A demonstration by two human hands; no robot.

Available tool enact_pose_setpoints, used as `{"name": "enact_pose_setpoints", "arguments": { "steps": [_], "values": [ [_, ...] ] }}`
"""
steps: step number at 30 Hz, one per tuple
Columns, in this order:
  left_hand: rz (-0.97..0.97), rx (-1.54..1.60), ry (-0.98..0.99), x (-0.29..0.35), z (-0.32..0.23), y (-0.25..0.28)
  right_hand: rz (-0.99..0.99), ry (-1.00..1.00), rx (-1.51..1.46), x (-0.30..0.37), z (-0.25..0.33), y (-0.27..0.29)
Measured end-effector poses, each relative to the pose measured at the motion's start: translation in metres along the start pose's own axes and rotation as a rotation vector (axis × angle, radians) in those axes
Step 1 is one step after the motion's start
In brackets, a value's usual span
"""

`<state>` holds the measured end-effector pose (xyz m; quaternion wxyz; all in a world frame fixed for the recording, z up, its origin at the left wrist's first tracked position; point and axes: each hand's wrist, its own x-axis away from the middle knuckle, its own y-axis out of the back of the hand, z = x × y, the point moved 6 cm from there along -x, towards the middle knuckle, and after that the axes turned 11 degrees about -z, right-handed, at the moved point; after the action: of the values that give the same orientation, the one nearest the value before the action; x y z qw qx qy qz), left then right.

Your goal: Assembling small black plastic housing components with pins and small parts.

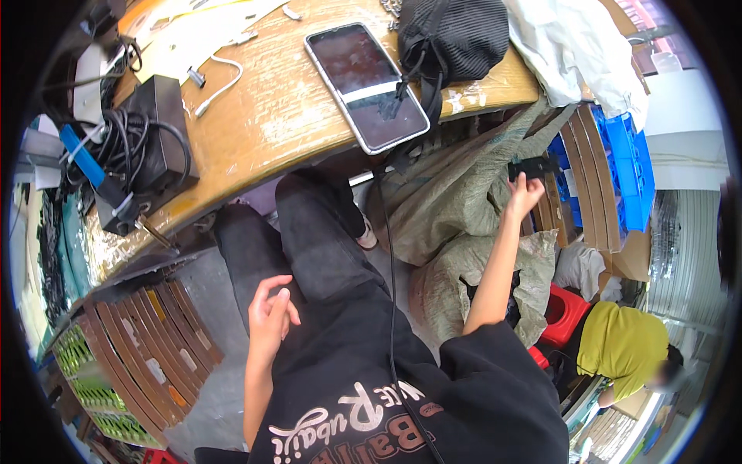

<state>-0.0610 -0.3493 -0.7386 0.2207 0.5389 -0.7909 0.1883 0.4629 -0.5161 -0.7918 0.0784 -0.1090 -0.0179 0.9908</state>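
My right hand point(525, 193) reaches out to the right, its thumb and fingers pinched on a small black object point(535, 166) whose kind I cannot make out. It is beside the top of an open woven sack point(464, 193) and in front of a stack of brown cardboard trays point(591, 178). Above my lap, my left hand point(272, 313) holds nothing, with its fingers apart and loosely bent. On the wooden table point(255, 100) lies a smartphone point(367, 87) with a pale frame and a dark screen. Against it rests a black drawstring pouch point(456, 39).
Black cables lie over a dark box point(158, 131) at the table's left; a white cable point(224, 81) lies nearby. A second woven sack point(444, 286) and red stool point(564, 317) are at right. More brown trays point(147, 348) stand lower left. A person in yellow point(624, 340) bends at far right.
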Motion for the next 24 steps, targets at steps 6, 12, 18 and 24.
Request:
{"name": "enact_pose_setpoints", "arguments": {
  "steps": [6, 12, 18, 24],
  "values": [
    [-0.010, -0.043, 0.001, -0.008, 0.001, -0.013, 0.383, 0.050, 0.321, 0.005, -0.071, -0.060],
    [0.021, -0.047, 0.043, -0.016, 0.001, -0.038, 0.399, -0.201, 0.291, 0.046, -0.065, -0.054],
    [0.025, -0.131, 0.000, -0.028, -0.005, -0.040, 0.475, -0.337, 0.398, 0.061, -0.090, -0.013],
    [0.004, -0.145, 0.012, -0.036, 0.003, -0.012, 0.340, -0.099, 0.540, 0.029, -0.039, -0.002]
  ]
}}
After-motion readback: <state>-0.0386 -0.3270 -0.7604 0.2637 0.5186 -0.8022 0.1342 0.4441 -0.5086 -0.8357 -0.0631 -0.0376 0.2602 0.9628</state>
